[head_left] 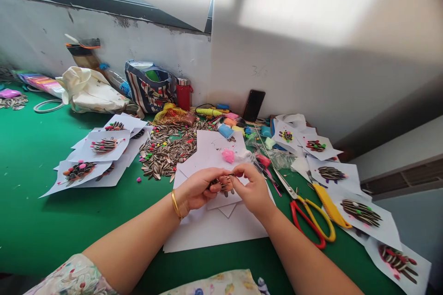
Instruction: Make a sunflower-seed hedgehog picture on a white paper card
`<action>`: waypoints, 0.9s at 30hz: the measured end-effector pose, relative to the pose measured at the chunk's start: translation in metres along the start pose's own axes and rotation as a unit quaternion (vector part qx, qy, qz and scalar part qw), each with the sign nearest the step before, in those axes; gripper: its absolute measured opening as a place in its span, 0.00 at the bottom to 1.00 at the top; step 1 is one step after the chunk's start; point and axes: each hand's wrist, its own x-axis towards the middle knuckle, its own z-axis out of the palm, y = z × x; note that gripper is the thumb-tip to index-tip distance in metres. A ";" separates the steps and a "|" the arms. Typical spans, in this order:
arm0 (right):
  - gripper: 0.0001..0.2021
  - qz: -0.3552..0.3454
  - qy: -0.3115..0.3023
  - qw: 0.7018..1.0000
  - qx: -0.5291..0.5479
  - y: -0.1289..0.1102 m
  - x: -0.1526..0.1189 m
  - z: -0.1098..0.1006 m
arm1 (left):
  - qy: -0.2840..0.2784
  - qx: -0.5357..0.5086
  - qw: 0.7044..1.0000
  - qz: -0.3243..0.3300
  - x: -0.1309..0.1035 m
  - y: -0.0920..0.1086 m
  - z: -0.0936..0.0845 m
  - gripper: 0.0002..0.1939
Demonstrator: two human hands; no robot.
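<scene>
My left hand, with a gold bangle at the wrist, is curled around several dark striped sunflower seeds. The fingertips of my right hand pinch a small thin piece that looks like a sunflower seed, close to my left thumb tip. Below and between both hands lies a brownish clay shape stuck with seeds, on white paper; my fingers partly cover it. A lump of pink clay sits on the paper just beyond my hands.
A heap of sunflower seeds spreads to the left. Seed-and-clay hedgehogs on paper sheets lie at left and right. Red-and-yellow scissors and a yellow-handled cutter lie right. A phone, red flask and bags stand behind.
</scene>
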 end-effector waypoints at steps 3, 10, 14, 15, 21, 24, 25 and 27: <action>0.01 0.019 -0.014 1.000 0.012 0.002 0.000 -0.001 | 0.021 0.119 0.992 0.046 -0.001 -0.003 0.004 0.15; 0.02 -0.028 -0.041 0.999 -0.006 0.003 0.003 -0.010 | 0.049 0.181 0.980 0.066 -0.001 -0.001 0.000 0.16; 0.05 -0.056 -0.071 0.995 -0.038 0.003 0.006 -0.017 | 0.021 0.209 0.977 0.033 -0.001 0.000 -0.002 0.17; 0.05 -0.056 -0.074 0.995 -0.048 0.004 0.007 -0.019 | 0.021 0.217 0.975 0.036 0.000 0.000 -0.002 0.18; 0.06 0.008 -0.127 0.979 -0.160 0.016 0.008 -0.025 | 0.149 0.217 0.958 0.114 0.008 0.002 -0.008 0.16; 0.06 0.000 -0.149 0.967 -0.206 0.020 0.007 -0.022 | 0.179 0.187 0.959 0.112 0.010 0.004 -0.011 0.14; 0.06 -0.008 -0.153 0.964 -0.217 0.021 0.007 -0.020 | 0.184 0.180 0.960 0.110 0.011 0.004 -0.011 0.13; 0.06 -0.023 -0.158 0.958 -0.236 0.022 0.006 -0.016 | 0.188 0.172 0.961 0.105 0.011 0.005 -0.011 0.13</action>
